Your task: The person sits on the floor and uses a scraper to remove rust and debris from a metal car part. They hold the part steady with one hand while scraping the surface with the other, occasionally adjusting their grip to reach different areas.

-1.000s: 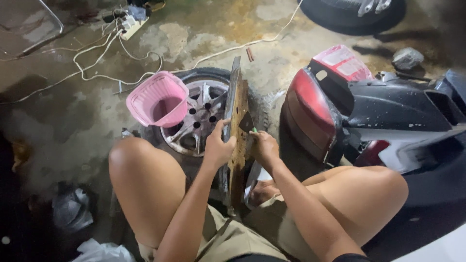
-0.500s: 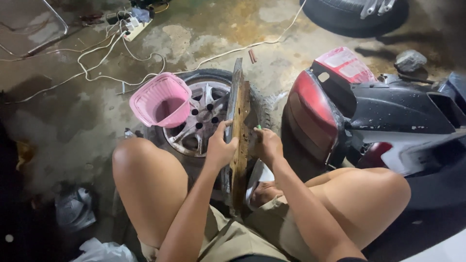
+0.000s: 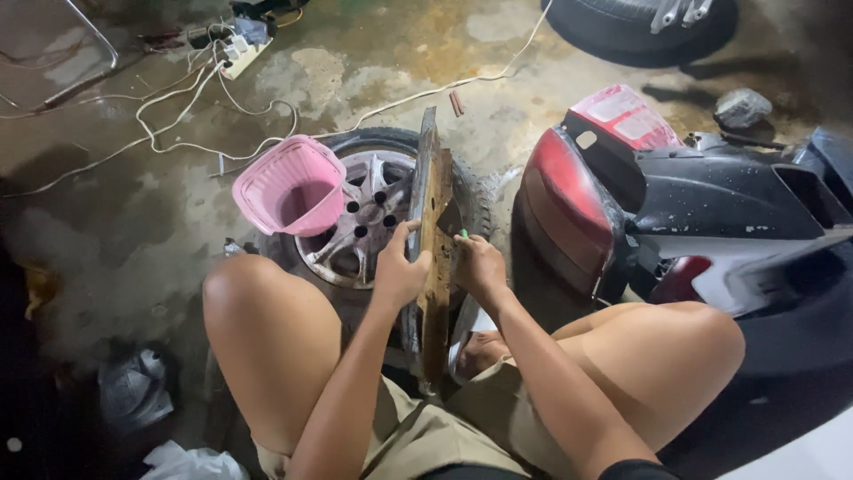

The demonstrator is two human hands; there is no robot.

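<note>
I sit with bare knees apart above a long, dirty brown panel (image 3: 434,213) held on edge between them. My left hand (image 3: 400,271) grips the panel's left side, fingers curled over its edge. On the panel's right side my right hand (image 3: 478,267) presses against it, a small green thing (image 3: 463,234) showing at the fingertips. Behind the panel a car wheel (image 3: 364,227) with a silver alloy rim lies flat on the floor. A pink plastic basket (image 3: 289,187) rests tilted on the wheel's left part.
A scooter's red and black rear body (image 3: 657,196) lies close on the right. White cables (image 3: 204,107) and a power strip (image 3: 244,53) cross the stained concrete at upper left. Another tyre (image 3: 622,22) sits at the top right, a stone (image 3: 742,107) near it. Crumpled bags (image 3: 133,391) lie lower left.
Both hands stay on the panel in nearly the same grip. The view has shifted slightly; nothing has been let go or picked up.
</note>
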